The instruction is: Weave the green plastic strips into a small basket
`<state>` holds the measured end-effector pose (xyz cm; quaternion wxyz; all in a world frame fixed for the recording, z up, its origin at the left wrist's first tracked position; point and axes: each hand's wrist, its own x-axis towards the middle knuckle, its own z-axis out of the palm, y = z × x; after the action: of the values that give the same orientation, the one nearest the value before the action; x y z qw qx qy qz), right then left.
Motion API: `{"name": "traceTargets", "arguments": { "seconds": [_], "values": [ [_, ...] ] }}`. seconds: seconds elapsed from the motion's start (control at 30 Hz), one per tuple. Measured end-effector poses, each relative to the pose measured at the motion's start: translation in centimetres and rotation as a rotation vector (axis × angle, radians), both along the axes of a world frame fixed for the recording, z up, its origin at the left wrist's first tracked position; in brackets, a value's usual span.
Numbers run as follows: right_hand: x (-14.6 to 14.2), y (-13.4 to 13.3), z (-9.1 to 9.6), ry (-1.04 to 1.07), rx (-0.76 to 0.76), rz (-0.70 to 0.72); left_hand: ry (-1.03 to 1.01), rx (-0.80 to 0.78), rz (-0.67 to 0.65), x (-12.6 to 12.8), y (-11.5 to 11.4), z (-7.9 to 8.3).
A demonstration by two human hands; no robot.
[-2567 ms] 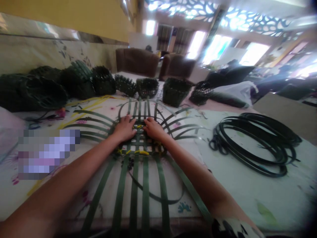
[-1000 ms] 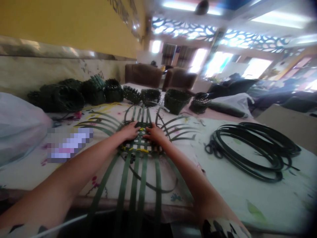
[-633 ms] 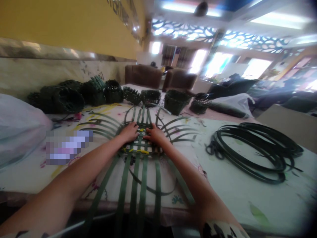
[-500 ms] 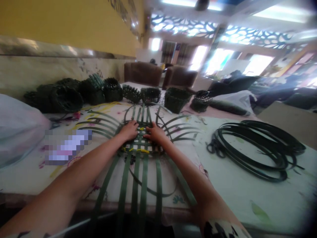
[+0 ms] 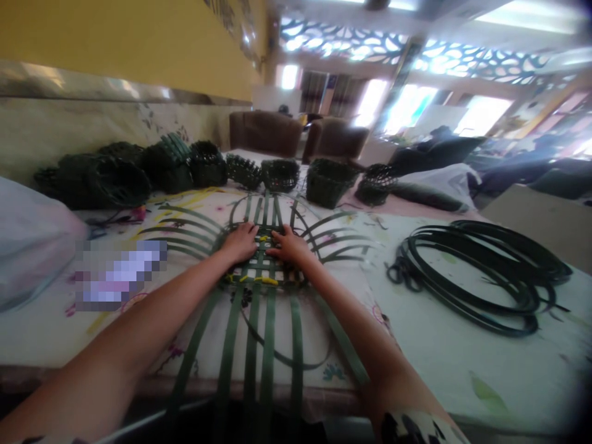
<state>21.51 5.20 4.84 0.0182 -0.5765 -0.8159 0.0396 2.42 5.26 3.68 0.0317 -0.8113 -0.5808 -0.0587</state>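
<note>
Left hand [image 5: 240, 242] and right hand [image 5: 290, 246] lie flat, fingers spread, pressing the woven base [image 5: 259, 266] mid-table [image 5: 462, 364].

Progress, as judged: only a small crossed square is woven; long green strips [image 5: 259, 364] radiate loose, sides not raised.

Beyond the base, finished baskets [image 5: 326, 182]; right of it, a coiled strip bundle [image 5: 481, 271].

Fingertip grip unclear. Near strip ends are cut off.
</note>
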Motion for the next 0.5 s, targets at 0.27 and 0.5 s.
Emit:
{"name": "traceTargets", "arguments": {
  "seconds": [0.27, 0.5],
  "values": [
    [0.10, 0.24, -0.14, 0.032, -0.018, -0.008, -0.008, -0.030, 0.009, -0.06, 0.74, 0.31],
    [0.13, 0.54, -0.09, 0.030, -0.035, 0.004, 0.002, -0.006, 0.002, 0.04, 0.40, -0.04]
  ]
}}
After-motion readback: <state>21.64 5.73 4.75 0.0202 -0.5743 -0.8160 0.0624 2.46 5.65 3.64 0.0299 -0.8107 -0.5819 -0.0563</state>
